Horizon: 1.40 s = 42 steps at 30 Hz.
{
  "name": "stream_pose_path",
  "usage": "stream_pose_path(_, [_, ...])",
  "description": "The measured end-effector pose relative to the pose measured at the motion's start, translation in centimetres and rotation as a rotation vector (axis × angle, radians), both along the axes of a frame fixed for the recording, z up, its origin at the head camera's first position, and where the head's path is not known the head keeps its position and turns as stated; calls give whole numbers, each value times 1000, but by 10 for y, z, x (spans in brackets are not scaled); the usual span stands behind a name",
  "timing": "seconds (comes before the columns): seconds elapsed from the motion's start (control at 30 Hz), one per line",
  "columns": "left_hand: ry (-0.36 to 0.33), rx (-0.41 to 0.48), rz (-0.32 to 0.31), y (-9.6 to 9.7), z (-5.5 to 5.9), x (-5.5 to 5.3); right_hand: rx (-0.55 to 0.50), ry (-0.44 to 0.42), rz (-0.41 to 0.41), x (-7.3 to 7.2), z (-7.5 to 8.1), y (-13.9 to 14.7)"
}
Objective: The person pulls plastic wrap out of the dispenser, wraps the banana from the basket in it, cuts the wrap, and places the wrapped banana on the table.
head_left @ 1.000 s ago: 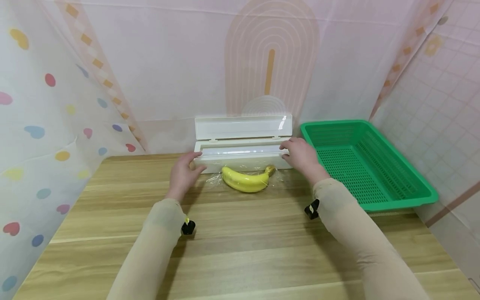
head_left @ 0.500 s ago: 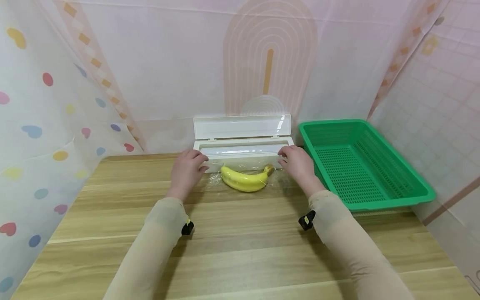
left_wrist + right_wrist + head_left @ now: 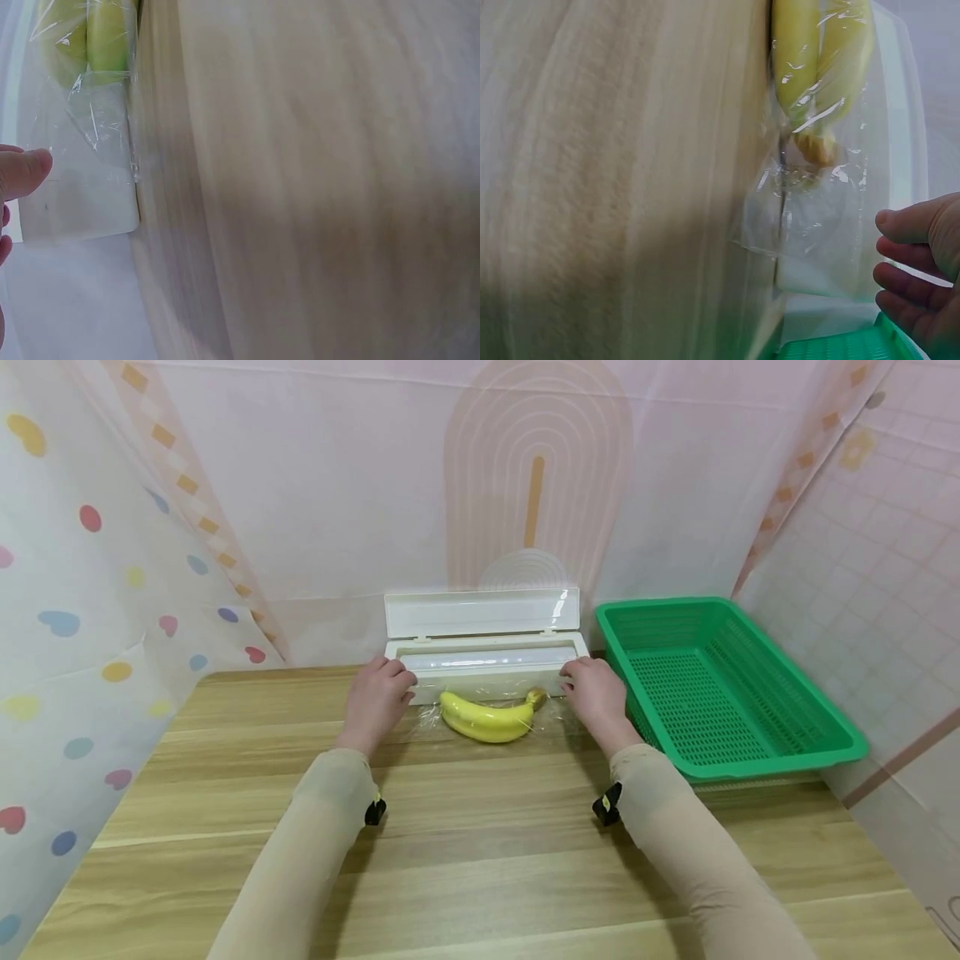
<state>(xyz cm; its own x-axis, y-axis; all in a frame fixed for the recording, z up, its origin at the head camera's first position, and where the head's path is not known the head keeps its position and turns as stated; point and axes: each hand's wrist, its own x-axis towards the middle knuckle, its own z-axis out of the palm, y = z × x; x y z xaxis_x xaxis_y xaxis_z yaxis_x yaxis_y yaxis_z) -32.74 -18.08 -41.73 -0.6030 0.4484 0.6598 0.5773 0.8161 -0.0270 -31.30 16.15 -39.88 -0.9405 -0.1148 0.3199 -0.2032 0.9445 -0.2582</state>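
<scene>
A white plastic wrap box (image 3: 483,687) stands at the back of the table, its hinged lid (image 3: 480,614) raised and a roll of film (image 3: 487,658) inside. Against its front lies a yellow banana (image 3: 487,720) under clear plastic wrap (image 3: 817,225); the close views show two bananas side by side. My left hand (image 3: 377,700) is at the box's front left corner, its thumb (image 3: 34,166) over the front face; whether it pinches film is unclear. At the front right corner my right hand (image 3: 596,693) has bent fingers (image 3: 911,283) apart, with no film visible between them.
A green plastic basket (image 3: 757,768) stands right of the box, close to my right hand. Wood-grain tabletop (image 3: 487,843) lies in front of the banana. A patterned curtain (image 3: 322,510) hangs behind the table and along its sides.
Both hands have drawn back from over the ends of the box to its front corners, and their fingers are more bent. Box, banana and basket stay in place; the view shifts slightly.
</scene>
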Motion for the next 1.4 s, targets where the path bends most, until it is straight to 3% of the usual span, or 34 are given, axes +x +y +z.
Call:
stream_pose_path(0.27, [31, -32, 8, 2, -3, -2, 21, 9, -15, -3, -8, -1])
stream_pose_path(0.53, [-26, -61, 42, 5, -2, 4, 84, 20, -6, -9, -11, -6])
stream_pose_path(0.87, [-76, -33, 34, 7, -5, 9, 143, -32, -28, -16, -15, -13])
stream_pose_path(1.1, [-218, 24, 44, 8, -1, 11, 149, -59, 13, -15, -15, -16])
stream_pose_path(1.27, [-355, 113, 84, 7, 1, 12, 128, -122, 41, -14, -15, -10])
stream_pose_path(1.4, [-413, 142, 106, 6, 0, 13, 90, -175, 71, -14, -15, -4])
